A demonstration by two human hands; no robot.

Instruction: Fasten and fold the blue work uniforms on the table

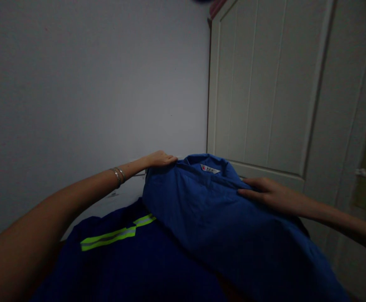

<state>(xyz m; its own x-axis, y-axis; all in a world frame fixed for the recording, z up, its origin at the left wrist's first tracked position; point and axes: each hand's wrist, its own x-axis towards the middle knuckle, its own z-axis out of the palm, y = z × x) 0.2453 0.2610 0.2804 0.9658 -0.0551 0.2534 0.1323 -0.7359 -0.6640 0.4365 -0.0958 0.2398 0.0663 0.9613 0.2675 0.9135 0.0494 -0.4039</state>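
Observation:
A blue collared shirt (198,197) hangs between my hands, with a white label (210,169) showing inside its collar. My left hand (162,158) is closed on the shirt's left shoulder, and bracelets circle that wrist. On the other side my right hand (264,193) pinches the right shoulder, thumb and fingers on the cloth. Below and to the left lies a darker blue garment (113,264) with a yellow-green reflective strip (116,238). The shirt overlaps part of it, and its lower portion fades into shadow.
A pale wall (91,84) rises behind on the left. A white panelled door or cabinet front (261,84) stands at the right, with a small knob (361,172) near the right edge. Something pinkish (216,7) sits at its top corner. The light is dim.

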